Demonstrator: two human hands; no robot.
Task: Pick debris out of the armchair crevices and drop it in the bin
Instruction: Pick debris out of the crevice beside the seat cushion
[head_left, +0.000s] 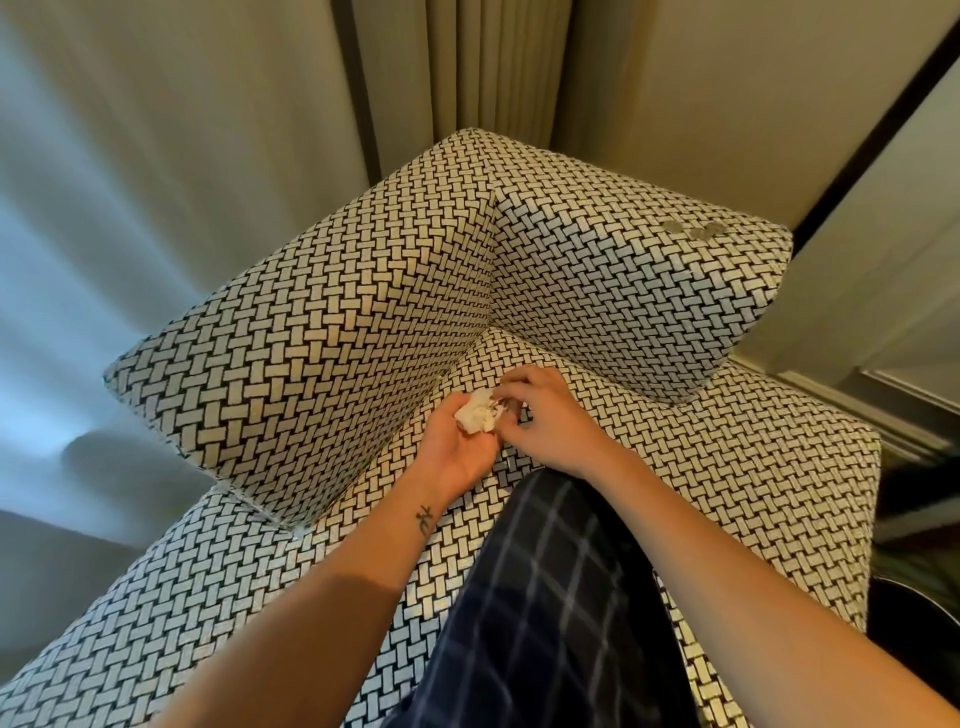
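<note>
Armchair (322, 322): black-and-white basket-weave cover, seat meeting back and arm in a corner crevice.
Wad (474, 418): white, crumpled; lies in the left grip, above the seat just before the corner crevice.
Left grip (457, 449): palm up, fingers curled under the wad, holding it.
Right grip (548, 415): knuckles up, fingertips pinching the wad's right edge.
Discs (675, 226): small, grey, round; lie on the chair's top edge, right side.
Leg (545, 597): dark checked cloth, on the seat.
Curtain (182, 156): pale, behind.
</note>
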